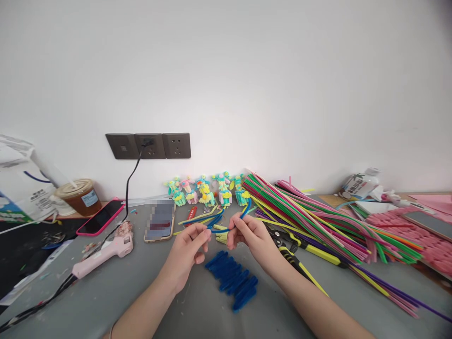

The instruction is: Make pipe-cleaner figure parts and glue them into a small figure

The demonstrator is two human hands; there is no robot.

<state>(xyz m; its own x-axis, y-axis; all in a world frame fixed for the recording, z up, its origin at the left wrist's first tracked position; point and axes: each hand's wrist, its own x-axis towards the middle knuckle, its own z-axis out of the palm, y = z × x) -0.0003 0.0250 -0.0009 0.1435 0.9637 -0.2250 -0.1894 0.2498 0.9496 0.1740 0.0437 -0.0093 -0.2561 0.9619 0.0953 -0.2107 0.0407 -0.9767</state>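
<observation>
A blue pipe cleaner (220, 231) runs between my two hands above the mat. My left hand (189, 249) pinches it near one end with thumb and forefinger. Further along, my right hand (249, 238) grips the same pipe cleaner, and its free end curves up past the fingers. Below them on the grey mat lies a cluster of short, folded blue pipe cleaner pieces (231, 278). Behind my hands are several loose blue and yellow pipe cleaners (201, 217), partly hidden by my fingers. Yellow-handled pliers (319, 252) rest beyond my right wrist.
Several small colourful pipe cleaner figures (205, 190) stand along the wall. A large bundle of coloured pipe cleaners (318, 216) spreads to the right. On the left are a pink glue gun (104, 254) with its cord, a phone (159, 221), a pink-cased phone (100, 218) and a drink cup (78, 197).
</observation>
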